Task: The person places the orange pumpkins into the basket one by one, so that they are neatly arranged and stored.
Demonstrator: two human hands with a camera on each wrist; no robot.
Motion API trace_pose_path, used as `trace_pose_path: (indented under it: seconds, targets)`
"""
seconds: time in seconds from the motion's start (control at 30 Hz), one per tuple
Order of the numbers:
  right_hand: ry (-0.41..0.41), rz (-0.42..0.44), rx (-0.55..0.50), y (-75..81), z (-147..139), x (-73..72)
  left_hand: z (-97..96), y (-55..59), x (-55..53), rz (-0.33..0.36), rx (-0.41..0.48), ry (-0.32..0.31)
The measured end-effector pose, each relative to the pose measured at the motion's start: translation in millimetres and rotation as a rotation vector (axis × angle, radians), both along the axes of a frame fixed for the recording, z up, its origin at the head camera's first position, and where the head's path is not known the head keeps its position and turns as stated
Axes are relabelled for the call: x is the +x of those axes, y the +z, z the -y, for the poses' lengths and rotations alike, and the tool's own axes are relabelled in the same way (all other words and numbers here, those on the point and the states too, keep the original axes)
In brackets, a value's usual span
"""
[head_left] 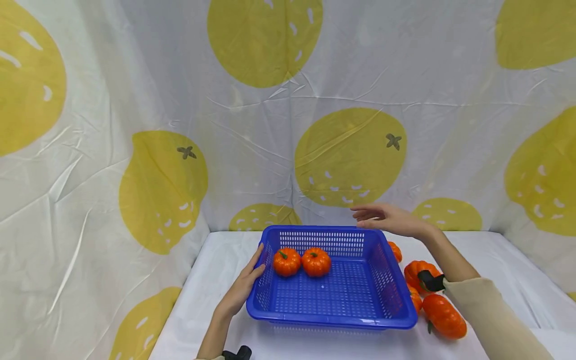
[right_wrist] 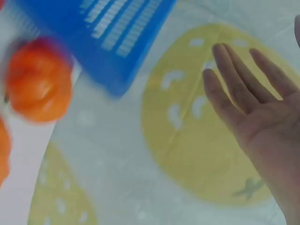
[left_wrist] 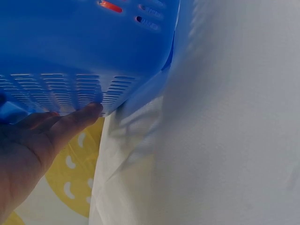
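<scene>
A blue plastic basket point(head_left: 333, 318) with slotted walls sits on the white table. Two small orange pumpkins point(head_left: 287, 262) lie side by side in its back left part. My left hand point(head_left: 240, 290) rests against the basket's left side, its fingers stretched along the rim. In the left wrist view, an extended finger point(left_wrist: 79, 121) touches the slotted wall. My right hand point(head_left: 389, 220) hovers above the back right corner, fingers extended and holding nothing. The right wrist view shows its palm facing the camera and its fingers spread, apart from the basket point(right_wrist: 110, 70).
Right of the basket lie several more orange pumpkins, among them a ribbed one point(head_left: 416, 272) partly behind the right wrist and a longer, glossy one point(head_left: 444, 316). A white curtain point(head_left: 252, 165) with yellow lemon prints hangs behind the table and along its sides.
</scene>
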State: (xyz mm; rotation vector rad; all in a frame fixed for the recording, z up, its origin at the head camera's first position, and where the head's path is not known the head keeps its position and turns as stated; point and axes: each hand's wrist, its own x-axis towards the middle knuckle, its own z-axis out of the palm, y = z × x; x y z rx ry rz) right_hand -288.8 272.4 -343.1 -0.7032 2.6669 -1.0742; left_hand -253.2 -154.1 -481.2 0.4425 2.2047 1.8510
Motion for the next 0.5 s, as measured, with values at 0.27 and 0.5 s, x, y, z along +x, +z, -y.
trace_pose_path:
  seconds: [0.27, 0.5]
  targets:
    - [-0.151, -0.053, 0.030, -22.3, -58.8, 17.6, 0.0, 1.3, -0.3, -0.004, -0.007, 0.002]
    - [-0.185, -0.046, 0.051, -51.4, -102.7, 40.4, -0.3, 1.1, -0.9, -0.005, -0.020, -0.002]
